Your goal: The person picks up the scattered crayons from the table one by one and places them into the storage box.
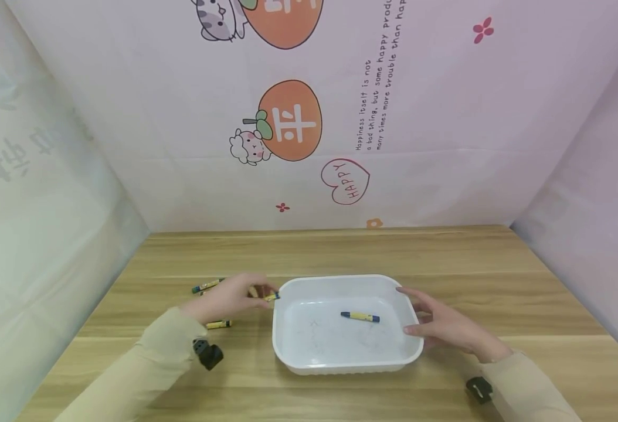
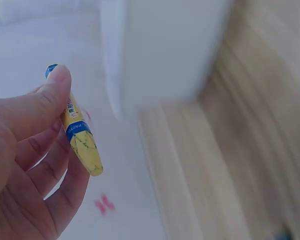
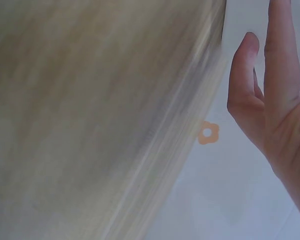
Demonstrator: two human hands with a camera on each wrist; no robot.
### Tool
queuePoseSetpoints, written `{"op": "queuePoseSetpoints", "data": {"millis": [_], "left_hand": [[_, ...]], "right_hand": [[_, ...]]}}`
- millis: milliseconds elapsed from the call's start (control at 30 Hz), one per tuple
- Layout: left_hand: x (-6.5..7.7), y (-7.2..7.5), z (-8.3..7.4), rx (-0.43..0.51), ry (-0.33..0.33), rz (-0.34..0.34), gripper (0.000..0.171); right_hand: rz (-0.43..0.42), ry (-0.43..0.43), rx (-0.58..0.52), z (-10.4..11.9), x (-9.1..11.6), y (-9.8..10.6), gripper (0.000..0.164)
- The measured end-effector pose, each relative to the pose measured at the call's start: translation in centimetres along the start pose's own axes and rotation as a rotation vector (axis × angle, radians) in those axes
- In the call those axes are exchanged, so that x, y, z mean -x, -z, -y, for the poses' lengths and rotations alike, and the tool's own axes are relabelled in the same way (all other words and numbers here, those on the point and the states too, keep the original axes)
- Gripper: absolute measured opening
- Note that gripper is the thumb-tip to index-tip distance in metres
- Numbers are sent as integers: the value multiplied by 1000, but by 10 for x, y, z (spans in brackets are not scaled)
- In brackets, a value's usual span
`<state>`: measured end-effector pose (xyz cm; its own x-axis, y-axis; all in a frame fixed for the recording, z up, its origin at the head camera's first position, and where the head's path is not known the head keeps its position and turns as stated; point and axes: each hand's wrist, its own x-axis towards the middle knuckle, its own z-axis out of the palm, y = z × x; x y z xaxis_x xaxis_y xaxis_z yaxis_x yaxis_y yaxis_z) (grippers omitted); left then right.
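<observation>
My left hand (image 1: 240, 296) pinches a yellow oil pastel (image 2: 82, 140) between thumb and fingers, its bare yellow tip pointing away from the palm. In the head view that pastel is right at the left rim of a white plastic tray (image 1: 340, 366). Inside the tray lies one dark blue oil pastel (image 1: 360, 317) with a yellow wrapper. At the tray's right side, my right hand (image 1: 441, 322) rests thumb and forefinger on the rim with its fingers fairly straight. The other fingers are partly hidden outside the wall.
On the wooden table (image 1: 446, 252), a green-ended pastel (image 1: 207, 286) lies behind the left wrist and a yellow pastel (image 1: 219, 324) beside it; the left hand partly covers this group. A printed white cloth (image 1: 420, 193) hangs behind the table, with more cloth at both sides.
</observation>
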<state>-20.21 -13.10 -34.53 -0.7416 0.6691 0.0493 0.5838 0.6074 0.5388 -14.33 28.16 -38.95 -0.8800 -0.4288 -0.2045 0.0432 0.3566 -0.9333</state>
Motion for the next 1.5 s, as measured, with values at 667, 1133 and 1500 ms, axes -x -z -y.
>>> {"op": "queuePoseSetpoints", "data": {"millis": [667, 1133, 1500], "left_hand": [[-118, -73, -66, -111, -131, 299, 21], [-138, -117, -74, -211, -300, 318, 20], [-142, -112, -72, -183, -189, 283, 23]], "right_hand": [[23, 4, -59, -6, 0, 2, 87], [33, 28, -60, -6, -2, 1, 87], [30, 20, -69, -4, -1, 0, 89]]}}
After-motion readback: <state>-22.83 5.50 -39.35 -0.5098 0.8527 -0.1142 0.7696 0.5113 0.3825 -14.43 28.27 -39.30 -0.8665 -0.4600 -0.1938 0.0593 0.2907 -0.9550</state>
